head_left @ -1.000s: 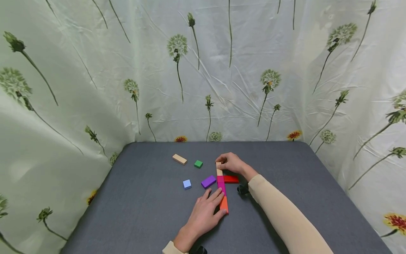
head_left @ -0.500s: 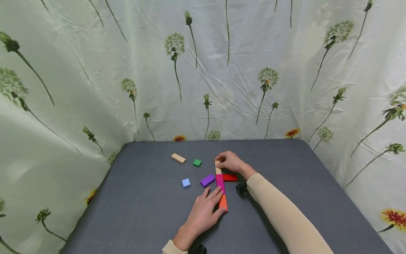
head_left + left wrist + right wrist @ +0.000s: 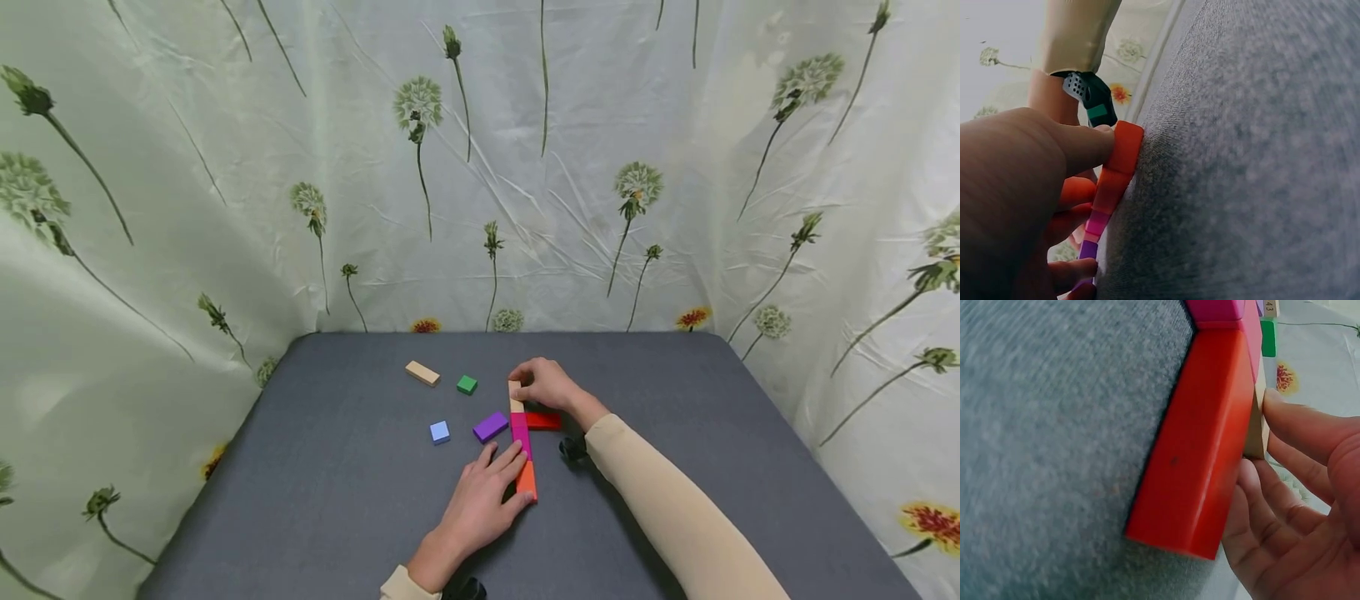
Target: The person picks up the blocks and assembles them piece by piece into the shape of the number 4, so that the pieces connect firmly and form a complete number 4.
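In the head view, a row of blocks runs away from me: an orange block (image 3: 527, 482) nearest, a magenta block (image 3: 521, 433) in the middle, and a plain wooden block (image 3: 516, 402) at the far end. My left hand (image 3: 483, 502) rests along the row, its fairly straight fingers on the magenta block and its thumb on the orange block (image 3: 1126, 145). My right hand (image 3: 550, 385) pinches the wooden block (image 3: 1260, 422) between thumb and fingers. A red block (image 3: 1191, 444) juts to the right from the magenta one, just below the right hand.
Left of the row lie a purple block (image 3: 491, 427), a light blue cube (image 3: 439, 432), a green block (image 3: 467, 384) and another wooden block (image 3: 423, 373). Flowered fabric (image 3: 480, 167) hangs behind and beside the grey tabletop (image 3: 337, 467).
The camera view shifts slightly. Both hands and the blocks stay in the same places relative to one another.
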`<state>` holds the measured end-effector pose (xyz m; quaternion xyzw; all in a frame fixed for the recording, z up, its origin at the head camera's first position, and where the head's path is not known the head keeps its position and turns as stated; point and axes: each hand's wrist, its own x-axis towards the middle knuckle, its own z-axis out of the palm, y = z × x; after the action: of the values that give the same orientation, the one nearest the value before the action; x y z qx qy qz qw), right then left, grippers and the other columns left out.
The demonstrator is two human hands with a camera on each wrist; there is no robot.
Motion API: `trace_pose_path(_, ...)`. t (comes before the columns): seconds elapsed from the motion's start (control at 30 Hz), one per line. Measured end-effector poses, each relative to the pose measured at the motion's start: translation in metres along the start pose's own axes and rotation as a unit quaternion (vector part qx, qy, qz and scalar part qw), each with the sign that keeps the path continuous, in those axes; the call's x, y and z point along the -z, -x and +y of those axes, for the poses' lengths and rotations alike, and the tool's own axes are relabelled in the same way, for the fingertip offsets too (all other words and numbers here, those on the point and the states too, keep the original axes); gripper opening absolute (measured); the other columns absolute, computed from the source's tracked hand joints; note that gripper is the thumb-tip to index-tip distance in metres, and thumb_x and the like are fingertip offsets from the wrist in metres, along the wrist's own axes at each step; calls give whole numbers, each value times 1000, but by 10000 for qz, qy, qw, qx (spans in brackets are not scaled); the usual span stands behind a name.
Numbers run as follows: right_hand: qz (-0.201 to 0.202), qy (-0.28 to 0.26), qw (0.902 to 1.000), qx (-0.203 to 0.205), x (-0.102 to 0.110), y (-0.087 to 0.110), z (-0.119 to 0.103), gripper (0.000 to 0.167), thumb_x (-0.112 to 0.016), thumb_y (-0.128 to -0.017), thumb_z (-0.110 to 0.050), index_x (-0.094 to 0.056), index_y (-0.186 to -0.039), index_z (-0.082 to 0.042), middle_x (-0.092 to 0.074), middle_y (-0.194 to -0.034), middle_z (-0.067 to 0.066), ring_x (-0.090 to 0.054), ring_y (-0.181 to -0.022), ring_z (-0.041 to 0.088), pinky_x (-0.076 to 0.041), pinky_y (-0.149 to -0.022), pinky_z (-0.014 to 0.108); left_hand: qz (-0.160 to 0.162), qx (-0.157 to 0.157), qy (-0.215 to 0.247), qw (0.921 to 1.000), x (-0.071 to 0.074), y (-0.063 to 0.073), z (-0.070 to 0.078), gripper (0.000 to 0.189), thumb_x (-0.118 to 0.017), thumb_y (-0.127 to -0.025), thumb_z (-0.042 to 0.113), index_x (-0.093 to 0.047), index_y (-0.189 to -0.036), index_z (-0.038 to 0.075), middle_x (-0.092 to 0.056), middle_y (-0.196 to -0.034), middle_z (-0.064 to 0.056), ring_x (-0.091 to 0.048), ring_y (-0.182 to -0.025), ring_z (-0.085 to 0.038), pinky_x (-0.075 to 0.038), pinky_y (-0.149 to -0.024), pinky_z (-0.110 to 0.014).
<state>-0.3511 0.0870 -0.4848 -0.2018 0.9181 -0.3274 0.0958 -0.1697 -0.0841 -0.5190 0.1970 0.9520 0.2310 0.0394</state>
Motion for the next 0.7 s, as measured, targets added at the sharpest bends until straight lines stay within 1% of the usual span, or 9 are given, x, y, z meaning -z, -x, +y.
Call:
trace_pose_path(0.13,-54,125,9999,-16,3,3,-3,35,-78,-89,-19,-72,-123,-12,-70,-108,3,-63,-96,18,-53,-85,39,5,18,111,9999,1,0,-1,61,-63,-96,50,-51,-150,24,-37,-159,8,-30,-147,-35,-33,-107,-62)
trace_pose_path(0.23,-84,246,9997,3,9,6,-7,39,-78,-90,-21,-69,-127,-11,-69,-111,5,-64,-98,20,-53,-87,41,-35,45,303,9995,2,-1,-2,61,-64,-96,50,-52,-149,24,-38,-159,8,-30,-146,-36,-33,-107,-63)
trace_pose_path(0.33,-53,341,9993,125,15,12,-11,42,-78,-90,-21,-68,-129,-10,-69,-115,8,-65,-101,23,-53,-87,43,-84,73,591,9982,5,-2,-4,60,-64,-96,48,-52,-149,24,-37,-159,7,-30,-146,-36,-33,-105,-66)
trace_pose_path(0.4,4,415,9988,270,19,17,-14,42,-77,-90,-20,-67,-130,-9,-68,-118,11,-65,-103,26,-53,-88,45,-43,36,786,9969,9,-2,-5,58,-64,-97,45,-53,-149,23,-37,-159,6,-31,-146,-36,-33,-106,-66)
trace_pose_path(0.47,73,500,9979,409,22,24,-16,42,-76,-91,-19,-67,-131,-8,-66,-121,12,-63,-107,29,-52,-89,46,75,-67,937,9956,14,-1,-5,56,-65,-97,42,-54,-148,21,-38,-159,4,-33,-145,-35,-34,-106,-65)
trace_pose_path(0.53,141,562,9971,501,24,31,-17,42,-75,-92,-19,-66,-132,-8,-65,-124,13,-62,-110,31,-51,-90,47,280,-198,987,9945,20,-1,-4,53,-66,-97,39,-57,-146,19,-40,-158,0,-36,-144,-33,-36,-107,-61)
trace_pose_path(0.63,196,672,9959,567,23,44,-20,44,-74,-93,-21,-64,-135,-9,-62,-127,13,-59,-114,33,-50,-92,49,667,-339,953,9926,32,-3,-4,51,-69,-96,34,-60,-142,15,-45,-155,-7,-41,-141,-30,-38,-107,-56)
trace_pose_path(0.7,203,762,9952,577,21,52,-22,46,-74,-93,-22,-64,-136,-11,-61,-128,12,-59,-116,33,-49,-94,50,901,-329,892,9914,41,-5,-5,51,-71,-95,32,-61,-141,14,-48,-152,-8,-44,-138,-29,-41,-106,-54)
